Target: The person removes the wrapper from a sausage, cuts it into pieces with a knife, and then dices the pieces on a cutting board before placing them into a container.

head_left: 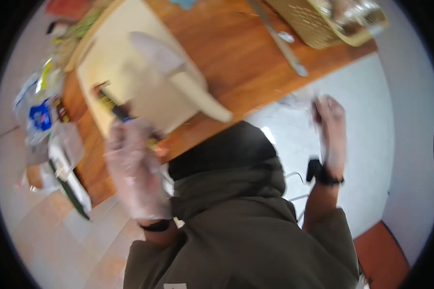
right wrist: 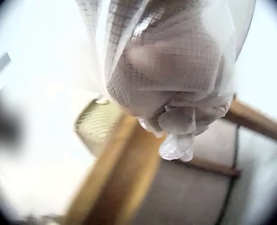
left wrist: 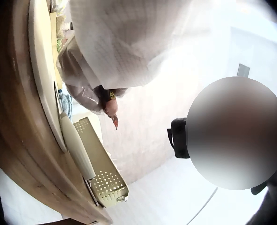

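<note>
My left hand [head_left: 135,164], in a clear plastic glove, grips a slim stick in a black, yellow and red wrapper [head_left: 112,102] over the near part of the white cutting board [head_left: 99,72]. Its reddish tip shows beyond the fingers in the left wrist view. A wide-bladed knife with a cream handle [head_left: 200,96] lies across the board, right of this hand. Past the table's right edge is my right hand [head_left: 330,115], also gloved, with bent fingers. Crumpled clear plastic [right wrist: 176,146] gathers at its fingertips; I cannot tell whether it holds anything.
A beige perforated basket [head_left: 313,29] with plastic-wrapped contents stands at the table's upper right, beside a long narrow metal tool [head_left: 279,43]. Plastic packets [head_left: 38,111] and a dark green, long vegetable [head_left: 70,192] lie at the left edge.
</note>
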Motion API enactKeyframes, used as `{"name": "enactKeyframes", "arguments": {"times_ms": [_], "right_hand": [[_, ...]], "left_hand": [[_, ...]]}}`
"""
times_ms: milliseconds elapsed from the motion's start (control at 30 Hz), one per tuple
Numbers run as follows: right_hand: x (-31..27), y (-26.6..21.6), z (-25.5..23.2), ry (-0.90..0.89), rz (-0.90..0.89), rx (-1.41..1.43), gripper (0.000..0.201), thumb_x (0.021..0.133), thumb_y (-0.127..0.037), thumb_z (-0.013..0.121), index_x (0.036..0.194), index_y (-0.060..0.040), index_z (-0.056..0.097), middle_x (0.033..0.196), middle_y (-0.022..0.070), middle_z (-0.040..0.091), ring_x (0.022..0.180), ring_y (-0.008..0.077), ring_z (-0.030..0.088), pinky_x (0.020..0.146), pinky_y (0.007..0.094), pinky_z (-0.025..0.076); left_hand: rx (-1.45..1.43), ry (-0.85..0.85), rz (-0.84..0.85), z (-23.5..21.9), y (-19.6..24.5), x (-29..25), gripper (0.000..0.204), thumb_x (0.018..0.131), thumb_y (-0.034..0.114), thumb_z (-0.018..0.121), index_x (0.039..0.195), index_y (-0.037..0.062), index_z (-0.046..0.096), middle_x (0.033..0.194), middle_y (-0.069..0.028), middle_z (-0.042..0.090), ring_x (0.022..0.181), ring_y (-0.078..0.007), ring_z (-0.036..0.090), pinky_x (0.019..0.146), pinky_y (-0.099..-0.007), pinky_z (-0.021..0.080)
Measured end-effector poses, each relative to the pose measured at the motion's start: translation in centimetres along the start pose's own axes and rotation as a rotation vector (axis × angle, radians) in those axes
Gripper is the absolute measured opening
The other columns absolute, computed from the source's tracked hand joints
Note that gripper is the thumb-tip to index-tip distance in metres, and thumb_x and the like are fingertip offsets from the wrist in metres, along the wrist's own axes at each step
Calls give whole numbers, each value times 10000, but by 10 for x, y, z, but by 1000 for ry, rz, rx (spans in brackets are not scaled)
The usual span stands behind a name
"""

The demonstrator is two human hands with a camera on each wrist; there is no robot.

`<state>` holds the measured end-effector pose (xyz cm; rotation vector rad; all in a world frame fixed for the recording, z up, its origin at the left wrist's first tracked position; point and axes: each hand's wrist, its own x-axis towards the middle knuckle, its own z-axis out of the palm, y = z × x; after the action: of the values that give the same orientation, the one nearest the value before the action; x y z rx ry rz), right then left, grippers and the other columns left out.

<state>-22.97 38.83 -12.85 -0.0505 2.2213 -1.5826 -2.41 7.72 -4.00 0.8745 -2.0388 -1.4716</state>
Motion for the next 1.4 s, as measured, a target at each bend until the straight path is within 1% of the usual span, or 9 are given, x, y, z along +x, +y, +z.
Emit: {"name": "enactKeyframes", "arguments": {"times_ms": [33, 100, 267, 367, 400, 467, 667, 1100, 1400], "right_hand": [[-25, -21, 20, -102, 49, 122, 275, 1024, -232, 674, 838, -31, 650, 738, 11, 625, 710, 87, 581, 623, 264, 450], [-61, -58, 67, -329, -299, 238, 198, 994, -165, 724, 916, 11, 679, 858, 65, 665, 738, 109, 609, 651, 287, 489], [-87, -124, 133, -505, -152, 368, 193, 983, -119, 739, 1098, 34, 712, 1020, 95, 651, 751, 124, 602, 694, 297, 512], [-81, -125, 145, -648, -197, 225, 233, 999, -134, 723, 1162, 28, 691, 948, 82, 643, 748, 107, 581, 702, 281, 506], [-80, -129, 148, -667, -202, 222, 233, 999, -134, 723, 1162, 28, 691, 948, 82, 643, 748, 107, 581, 702, 281, 506], [-78, -139, 150, -758, 17, 176, 212, 1028, -151, 685, 1128, 35, 670, 913, 67, 670, 743, 90, 569, 701, 267, 504], [-84, -130, 163, -700, 122, 369, 264, 1041, -274, 660, 1045, -12, 634, 843, 53, 711, 678, 80, 595, 563, 218, 439], [-84, -120, 170, -809, 80, 469, 263, 1105, -291, 568, 1111, -29, 550, 932, 58, 664, 693, 77, 588, 617, 241, 488], [-86, -125, 175, -759, 230, 537, 268, 1101, -260, 550, 1192, -9, 578, 807, 26, 617, 670, 76, 579, 609, 246, 486]], "left_hand": [[-512, 66, -190, 14, 17, 1, 399, 974, 47, 707, 1335, -48, 565, 945, -49, 623, 886, -167, 612, 796, -276, 516], [-614, 2, -259, 16, 18, -3, 487, 997, 78, 711, 1418, -67, 513, 957, -64, 639, 850, -169, 631, 779, -288, 544], [-690, 115, -308, 22, 14, -9, 435, 934, -7, 741, 1336, -65, 585, 951, -97, 688, 819, -182, 679, 675, -301, 547], [-740, 126, -301, 15, 10, -14, 406, 924, -21, 739, 1307, -61, 610, 970, -90, 691, 810, -174, 679, 642, -311, 539], [-770, -13, -288, 8, 11, -16, 521, 962, 69, 755, 1406, -78, 525, 960, -93, 673, 862, -221, 672, 782, -342, 565], [-770, 34, -316, 7, 18, -18, 455, 945, 27, 739, 1351, -78, 564, 972, -91, 680, 830, -197, 672, 717, -325, 549], [-795, 37, -362, -1, 19, -22, 509, 955, 28, 712, 1402, -113, 512, 998, -118, 684, 876, -196, 669, 788, -337, 545], [-909, -98, -405, -12, 13, -22, 631, 935, 26, 742, 1479, -107, 452, 1063, -119, 698, 963, -196, 686, 917, -338, 536], [-871, -116, -420, -20, 12, -23, 679, 924, 4, 732, 1514, -108, 415, 1086, -146, 729, 1032, -214, 708, 971, -349, 534]]}}
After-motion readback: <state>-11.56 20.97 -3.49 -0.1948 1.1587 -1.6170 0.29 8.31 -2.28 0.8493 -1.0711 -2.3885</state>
